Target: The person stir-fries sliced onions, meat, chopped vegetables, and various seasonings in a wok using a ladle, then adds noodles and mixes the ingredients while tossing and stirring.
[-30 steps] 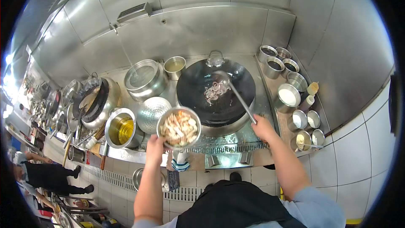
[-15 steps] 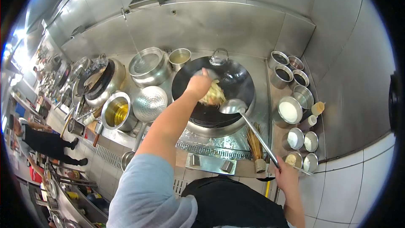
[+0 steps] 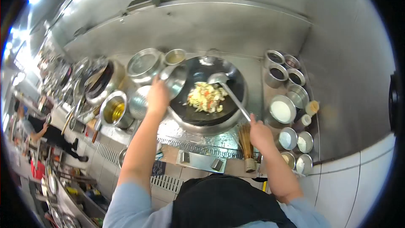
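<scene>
Steel ladle (image 3: 217, 78) sits in the right hand's (image 3: 260, 137) curled fingers (image 3: 254, 126).

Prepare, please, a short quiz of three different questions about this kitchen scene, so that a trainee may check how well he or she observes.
1. Multiple choice. Which hand holds the ladle?
A) left
B) right
C) neither

2. True or false? The brush of thin sticks lies outside the wok.

3. Fill in the missing word. At the left side of the wok, the left hand holds a tilted metal ____.

Key:
1. B, the right hand.
2. True; it lies on the near side, toward the right.
3. Bowl.
</scene>
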A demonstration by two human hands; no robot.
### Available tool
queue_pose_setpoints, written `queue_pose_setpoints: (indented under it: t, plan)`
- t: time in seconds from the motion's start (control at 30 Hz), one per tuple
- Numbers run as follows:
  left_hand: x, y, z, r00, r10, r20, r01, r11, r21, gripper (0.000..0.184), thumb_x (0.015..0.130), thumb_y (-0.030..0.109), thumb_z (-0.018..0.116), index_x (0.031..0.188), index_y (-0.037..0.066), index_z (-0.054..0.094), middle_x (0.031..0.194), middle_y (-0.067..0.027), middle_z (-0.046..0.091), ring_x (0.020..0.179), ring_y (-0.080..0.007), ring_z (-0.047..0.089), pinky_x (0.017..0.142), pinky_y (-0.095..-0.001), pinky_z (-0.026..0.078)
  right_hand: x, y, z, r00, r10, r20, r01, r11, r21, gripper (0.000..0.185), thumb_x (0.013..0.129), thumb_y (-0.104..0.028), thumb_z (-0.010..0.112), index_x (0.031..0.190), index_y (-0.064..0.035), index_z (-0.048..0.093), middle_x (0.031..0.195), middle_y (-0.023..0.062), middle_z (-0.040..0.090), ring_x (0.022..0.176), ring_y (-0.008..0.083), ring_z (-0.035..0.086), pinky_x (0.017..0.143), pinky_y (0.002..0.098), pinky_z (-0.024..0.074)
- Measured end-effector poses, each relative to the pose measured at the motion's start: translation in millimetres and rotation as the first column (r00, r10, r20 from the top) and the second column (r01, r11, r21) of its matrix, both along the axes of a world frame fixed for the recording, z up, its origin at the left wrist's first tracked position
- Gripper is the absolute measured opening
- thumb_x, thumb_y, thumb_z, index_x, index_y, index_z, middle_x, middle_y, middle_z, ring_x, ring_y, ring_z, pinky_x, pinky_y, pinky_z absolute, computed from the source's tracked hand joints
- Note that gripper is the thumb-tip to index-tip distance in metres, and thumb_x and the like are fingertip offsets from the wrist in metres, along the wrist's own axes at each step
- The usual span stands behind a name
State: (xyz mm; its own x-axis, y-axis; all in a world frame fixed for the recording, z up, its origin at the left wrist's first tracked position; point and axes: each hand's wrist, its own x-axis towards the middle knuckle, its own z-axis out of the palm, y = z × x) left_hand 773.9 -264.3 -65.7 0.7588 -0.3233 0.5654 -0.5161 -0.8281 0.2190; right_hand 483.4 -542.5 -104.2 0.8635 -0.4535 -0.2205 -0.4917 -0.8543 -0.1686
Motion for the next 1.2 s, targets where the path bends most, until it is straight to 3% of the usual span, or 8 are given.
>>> queue_pose_setpoints:
  t: [0.17, 0.23, 0.33, 0.43, 0.67, 0.87, 1.03, 1.2]
  plan:
    - [-81.8, 84.5, 17.3, 0.971, 0.013, -0.239, -0.068, 0.972, -0.226, 0.033, 0.083, 0.008, 0.061, 0.114, -0.004, 0.060, 0.101, -0.0186, 0.068, 0.091, -0.0332, 0.064, 0.081, -0.0404, 0.050, -34.9, -36.8, 14.0, 0.907, -0.078, 0.413, 0.017, 0.988, 0.151, 0.053, 0.090, -0.021, 0.058, 0.137, -0.0020, 0.044, 0.118, 0.0230, 0.056, 0.111, 0.0391, 0.056, 0.094, 0.0469, 0.0463]
    - [-100.4, 129.0, -6.7, 0.961, -0.098, -0.257, -0.073, 0.809, -0.583, 0.027, 0.082, 0.006, 0.057, 0.106, -0.007, 0.062, 0.094, -0.0195, 0.067, 0.084, -0.0276, 0.065, 0.074, -0.0381, 0.050, -58.9, -79.1, -4.6, 0.636, -0.311, 0.706, 0.362, 0.929, 0.083, 0.058, 0.083, -0.026, 0.070, 0.131, 0.0007, 0.050, 0.118, 0.0222, 0.057, 0.112, 0.0395, 0.054, 0.097, 0.0454, 0.0431]
    - [-119.3, 199.1, -31.4, 0.928, 0.231, -0.292, -0.325, 0.886, -0.331, 0.015, 0.082, 0.005, 0.055, 0.092, -0.007, 0.056, 0.080, -0.0121, 0.062, 0.071, -0.0190, 0.059, 0.065, -0.0356, 0.050, -95.5, -164.3, -34.1, 0.197, -0.471, 0.860, 0.678, 0.699, 0.228, 0.058, 0.075, -0.028, 0.079, 0.119, 0.0029, 0.055, 0.119, 0.0217, 0.055, 0.110, 0.0376, 0.052, 0.098, 0.0427, 0.0407]
    - [-175.6, 205.4, -8.5, 0.787, 0.235, -0.570, -0.595, 0.534, -0.601, 0.004, 0.083, 0.005, 0.052, 0.082, 0.001, 0.052, 0.070, -0.0050, 0.054, 0.061, -0.0120, 0.052, 0.049, -0.0278, 0.044, -101.6, -231.8, -92.9, 0.289, -0.664, 0.689, 0.678, 0.651, 0.342, 0.074, 0.064, -0.036, 0.086, 0.117, 0.0056, 0.055, 0.121, 0.0244, 0.056, 0.111, 0.0375, 0.056, 0.097, 0.0429, 0.0437]
    - [-211.5, 261.8, -10.2, 0.735, 0.222, -0.640, -0.671, 0.374, -0.641, 0.020, 0.082, 0.009, 0.053, 0.095, -0.002, 0.062, 0.081, -0.0069, 0.063, 0.063, -0.0138, 0.058, 0.052, -0.0288, 0.047, -114.0, -279.5, -133.9, 0.395, -0.740, 0.544, 0.730, 0.613, 0.303, 0.069, 0.072, -0.039, 0.081, 0.122, 0.0032, 0.057, 0.121, 0.0229, 0.060, 0.109, 0.0370, 0.059, 0.095, 0.0450, 0.0463]
    - [-252.6, 327.3, -40.1, 0.720, 0.245, -0.650, -0.694, 0.205, -0.691, 0.021, 0.082, 0.009, 0.052, 0.096, -0.004, 0.063, 0.080, -0.0117, 0.066, 0.063, -0.0192, 0.064, 0.051, -0.0324, 0.054, -108.7, -201.5, 5.8, 0.677, -0.200, 0.708, 0.334, 0.941, -0.053, 0.056, 0.084, -0.028, 0.072, 0.128, 0.0015, 0.056, 0.123, 0.0180, 0.062, 0.110, 0.0317, 0.060, 0.096, 0.0409, 0.0452]
    - [-300.2, 391.8, -66.7, 0.734, 0.184, -0.654, -0.621, -0.208, -0.756, 0.018, 0.084, 0.009, 0.053, 0.097, -0.003, 0.058, 0.078, -0.0106, 0.064, 0.057, -0.0180, 0.062, 0.051, -0.0314, 0.053, -38.1, -130.4, 17.6, 0.742, -0.116, 0.661, 0.155, 0.988, 0.000, 0.057, 0.083, -0.027, 0.072, 0.129, 0.0015, 0.055, 0.125, 0.0176, 0.060, 0.111, 0.0303, 0.059, 0.095, 0.0402, 0.0450]
    - [-393.4, 510.6, -102.5, 0.518, 0.531, -0.671, -0.183, -0.697, -0.693, 0.015, 0.087, 0.004, 0.051, 0.099, -0.002, 0.057, 0.084, -0.0103, 0.061, 0.061, -0.0167, 0.058, 0.047, -0.0297, 0.049, 3.8, -123.2, 36.3, 0.729, -0.110, 0.675, 0.087, 0.994, 0.069, 0.057, 0.083, -0.025, 0.072, 0.130, 0.0016, 0.054, 0.127, 0.0172, 0.059, 0.112, 0.0289, 0.058, 0.095, 0.0396, 0.0448]
